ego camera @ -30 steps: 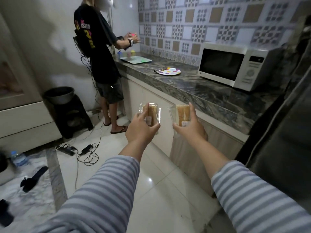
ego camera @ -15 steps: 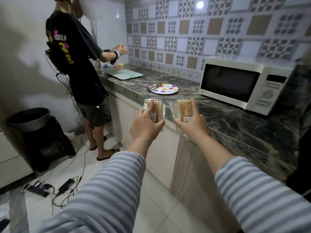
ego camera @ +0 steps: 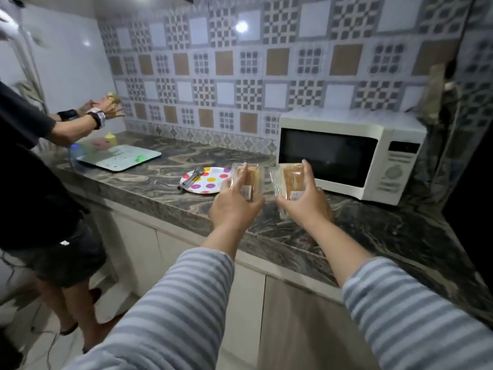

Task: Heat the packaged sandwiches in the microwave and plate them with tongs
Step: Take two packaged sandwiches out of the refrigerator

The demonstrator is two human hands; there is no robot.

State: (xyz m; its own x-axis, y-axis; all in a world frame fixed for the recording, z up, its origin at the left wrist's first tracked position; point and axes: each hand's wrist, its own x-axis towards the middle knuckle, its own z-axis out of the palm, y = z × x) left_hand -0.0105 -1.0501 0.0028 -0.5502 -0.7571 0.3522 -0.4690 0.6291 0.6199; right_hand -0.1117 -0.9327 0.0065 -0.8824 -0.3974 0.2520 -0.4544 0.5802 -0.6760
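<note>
While a second person (ego camera: 40,166) works at the far left, the dotted plate (ego camera: 206,180) with tongs (ego camera: 190,178) sits mid-bench (ego camera: 373,236). Left hand (ego camera: 234,206) grips one packaged sandwich (ego camera: 249,176), right hand (ego camera: 306,201) grips the other sandwich (ego camera: 292,177), microwave (ego camera: 349,153) right of center, door closed.

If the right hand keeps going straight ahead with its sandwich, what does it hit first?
Probably the closed door of the microwave: the right hand and its packaged sandwich point at it, nothing visible between, though depth is unclear.
</note>
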